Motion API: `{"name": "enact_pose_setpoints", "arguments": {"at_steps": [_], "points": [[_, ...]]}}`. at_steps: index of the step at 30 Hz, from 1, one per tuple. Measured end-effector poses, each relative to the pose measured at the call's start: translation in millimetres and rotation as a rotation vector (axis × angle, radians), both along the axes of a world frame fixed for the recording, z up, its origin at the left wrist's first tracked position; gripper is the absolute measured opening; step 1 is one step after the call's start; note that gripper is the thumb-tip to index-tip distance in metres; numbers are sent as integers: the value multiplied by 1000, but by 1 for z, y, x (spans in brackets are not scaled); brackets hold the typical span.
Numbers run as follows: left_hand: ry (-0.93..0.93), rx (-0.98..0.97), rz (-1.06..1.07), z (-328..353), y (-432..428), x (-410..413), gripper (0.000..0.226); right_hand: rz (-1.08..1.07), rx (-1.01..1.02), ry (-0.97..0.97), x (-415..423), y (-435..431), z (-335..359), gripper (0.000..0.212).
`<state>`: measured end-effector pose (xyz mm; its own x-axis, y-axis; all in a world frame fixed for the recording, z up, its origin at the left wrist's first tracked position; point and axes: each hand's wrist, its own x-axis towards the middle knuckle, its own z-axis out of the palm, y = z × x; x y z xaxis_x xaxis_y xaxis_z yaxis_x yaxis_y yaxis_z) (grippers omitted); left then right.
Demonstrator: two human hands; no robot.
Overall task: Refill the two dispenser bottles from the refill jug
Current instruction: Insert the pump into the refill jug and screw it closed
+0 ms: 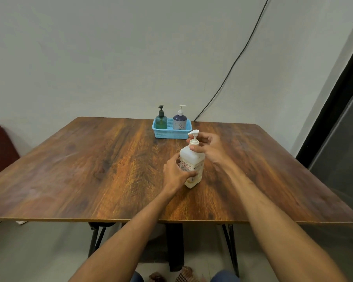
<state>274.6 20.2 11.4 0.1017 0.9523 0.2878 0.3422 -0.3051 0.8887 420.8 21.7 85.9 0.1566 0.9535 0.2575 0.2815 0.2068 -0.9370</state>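
Left hand (176, 173) wraps the lower body of the white pump bottle (194, 157), which stands upright mid-table (90, 159) with a red-printed label. Right hand (211, 147) curls round its pump neck, thumb in front. Beyond, well apart, a blue basket (167, 135) holds a green dispenser bottle (161, 120) and a purple dispenser bottle (180, 120) side by side. A black cable (238, 55) runs down the wall.

Two things are being borne by the wooden table (90, 169), whose dark-grained top is being held up on black metal legs (94, 239). A blue perforated basket (171, 134) is being carried near the far edge, right of the middle. A white pump bottle (193, 159) is being supported nearer the middle, in front of the basket.
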Motion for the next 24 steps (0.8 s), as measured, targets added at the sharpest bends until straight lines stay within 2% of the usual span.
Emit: {"name": "enact_pose_setpoints", "arguments": {"at_steps": [5, 12, 16, 21, 24], "points": [[-3, -17, 6, 4, -1, 0, 76, -118, 49, -79, -10, 1, 3, 35], [1, -15, 24, 6, -4, 0, 74, -156, 71, -60, -16, -6, 4, 39], [-8, 17, 47, 4, -10, 1, 70, -189, 59, -83, -18, -7, 1, 35], [-28, 45, 64, 4, -11, 2, 65, -291, 143, -26, -31, -9, -6, 26], [-27, 61, 76, 3, -12, 5, 68, -238, 176, 17, -29, -14, -4, 27]]}}
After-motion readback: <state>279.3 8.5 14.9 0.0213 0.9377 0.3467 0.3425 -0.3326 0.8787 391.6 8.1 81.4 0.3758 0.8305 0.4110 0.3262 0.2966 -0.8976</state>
